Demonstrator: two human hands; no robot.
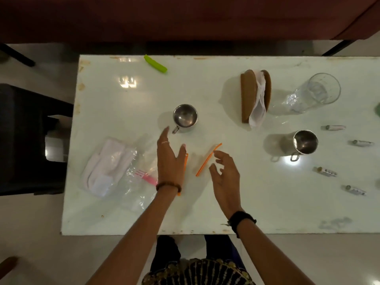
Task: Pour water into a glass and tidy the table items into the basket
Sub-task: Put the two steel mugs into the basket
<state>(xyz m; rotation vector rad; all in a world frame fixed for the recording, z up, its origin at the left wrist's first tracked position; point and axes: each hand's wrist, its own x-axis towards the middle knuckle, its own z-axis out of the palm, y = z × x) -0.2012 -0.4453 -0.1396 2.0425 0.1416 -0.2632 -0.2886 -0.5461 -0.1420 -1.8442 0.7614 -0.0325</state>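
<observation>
The empty drinking glass (314,93) stands on the white table (246,212), far off to the right of and beyond the right hand (225,175). No basket can be made out. That right hand is loosely open, fingers spread and slightly curled, its fingertips just at the upper part of a thin orange stick (208,160) that lies slanted on the table between the two hands; whether they touch it cannot be told. The left hand (170,159) is also open, flat and spread, holding nothing, and partly covers a second orange stick (186,161) beneath it. Just beyond the left hand's fingertips sits a small steel cup (185,117) with its handle turned toward them. Left of that hand lie a pink fork (147,176) and a clear plastic bag with white cloth (107,165). Beyond the right hand stands a brown napkin holder (249,95); to its right, another steel cup (304,143) and several small tubes (327,172). A green clip (155,63) lies at the table's far edge.
</observation>
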